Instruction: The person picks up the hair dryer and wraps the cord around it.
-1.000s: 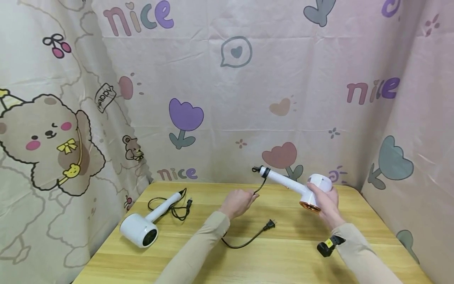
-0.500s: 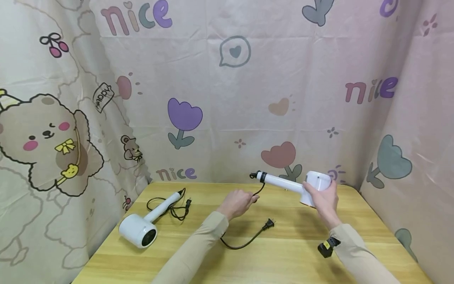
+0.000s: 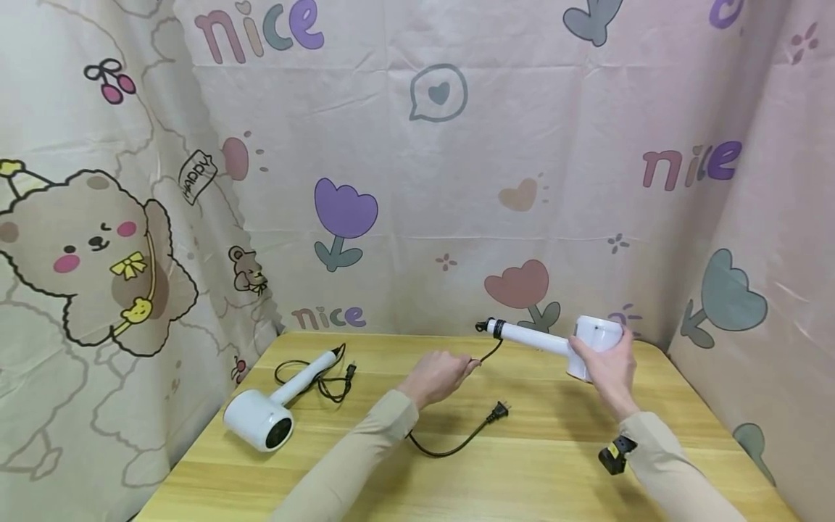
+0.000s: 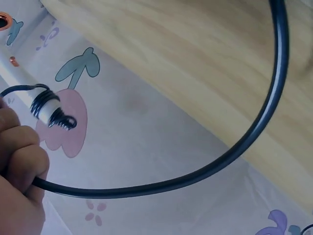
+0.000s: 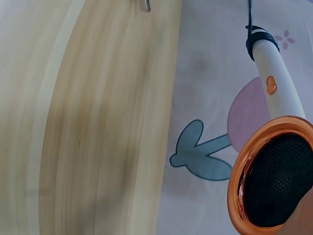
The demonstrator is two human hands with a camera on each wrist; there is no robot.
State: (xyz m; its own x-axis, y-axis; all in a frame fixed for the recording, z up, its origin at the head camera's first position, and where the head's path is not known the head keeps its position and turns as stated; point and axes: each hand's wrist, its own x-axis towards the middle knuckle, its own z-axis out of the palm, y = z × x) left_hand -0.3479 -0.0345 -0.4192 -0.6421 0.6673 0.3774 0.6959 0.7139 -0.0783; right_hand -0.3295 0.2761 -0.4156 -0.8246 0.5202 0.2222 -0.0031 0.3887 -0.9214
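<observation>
My right hand (image 3: 609,366) grips the head of a white hair dryer (image 3: 535,338) and holds it above the table, handle pointing left. In the right wrist view the dryer's copper-coloured ring (image 5: 235,188) surrounds a dark mesh, and a copper button (image 5: 271,85) sits on the handle. Several turns of black power cord (image 4: 45,102) are wound round the handle's end. My left hand (image 3: 438,378), left of the handle, has its fingers curled round that cord. From the fist the free cord (image 4: 146,190) loops down, ending in a two-pin plug (image 3: 499,411) over the table.
A second white hair dryer (image 3: 257,420) lies on the left of the wooden table (image 3: 522,478), its black cord (image 3: 334,397) gathered beside its handle. A printed curtain (image 3: 404,174) hangs behind the table and along both sides. A small black device (image 3: 615,457) is strapped at my right wrist.
The dryer in my right hand has turned, so its copper-ringed opening no longer shows in the head view, and its handle lies closer to level. The left hand keeps its hold on the cord.
</observation>
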